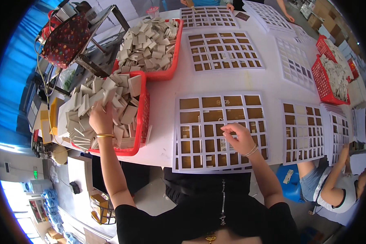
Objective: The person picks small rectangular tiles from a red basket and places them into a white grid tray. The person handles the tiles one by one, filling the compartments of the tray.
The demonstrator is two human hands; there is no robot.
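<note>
Two hands busy: my left hand [100, 118] digs, fingers curled, among loose tiles [110, 106] in the red basket [141, 122]; my right hand [239, 138] pinches a piece over the white grid sheet [219, 132]; piled tiles could slide off.

1. Bright, even overhead light; the white tabletop [162, 105] is near overexposed, soft glare around 12 o'clock.
2. Shadows weak and short, only thin ones under the red plastic baskets of pale square tiles [139, 122].
3. Strong fisheye bend; black vignette ring with blue fringing, worst 9 o'clock.
4. Centre sharp; rim soft and smeared from 7 to 8 o'clock, blown-out windows there.
</note>
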